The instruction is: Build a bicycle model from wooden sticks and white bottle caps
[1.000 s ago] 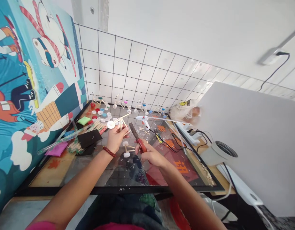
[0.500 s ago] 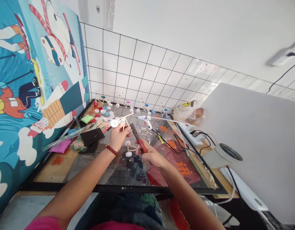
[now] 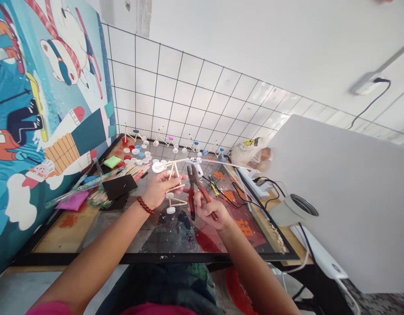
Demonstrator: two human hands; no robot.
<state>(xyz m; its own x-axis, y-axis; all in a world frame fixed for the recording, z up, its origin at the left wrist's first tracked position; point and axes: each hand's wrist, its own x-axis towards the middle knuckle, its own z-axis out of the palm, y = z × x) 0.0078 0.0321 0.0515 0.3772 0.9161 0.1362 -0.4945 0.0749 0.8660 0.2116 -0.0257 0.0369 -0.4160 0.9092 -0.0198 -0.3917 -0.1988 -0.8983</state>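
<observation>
My left hand (image 3: 160,190) pinches a small model made of thin wooden sticks with a white bottle cap (image 3: 156,167) as a wheel, held above the glass-topped table (image 3: 90,232). My right hand (image 3: 208,210) grips red-handled pliers (image 3: 192,188) with their handles spread apart. The pliers' jaws point up at the sticks of the held model, close to my left fingers. A second stick-and-cap model (image 3: 173,203) lies on the glass just below both hands. A red bead bracelet (image 3: 145,204) is on my left wrist.
A white glue gun (image 3: 197,162) lies behind the hands. Loose bottle caps (image 3: 136,153), stick bundles (image 3: 136,170), black card (image 3: 118,187) and finished stick models (image 3: 165,141) sit at the back left. Black cables and a power strip (image 3: 254,183) run along the right edge, beside a grey cup (image 3: 292,209).
The pliers' handles have spread apart and swung upright, their jaws now up at the model's sticks. My left hand has tilted the model slightly.
</observation>
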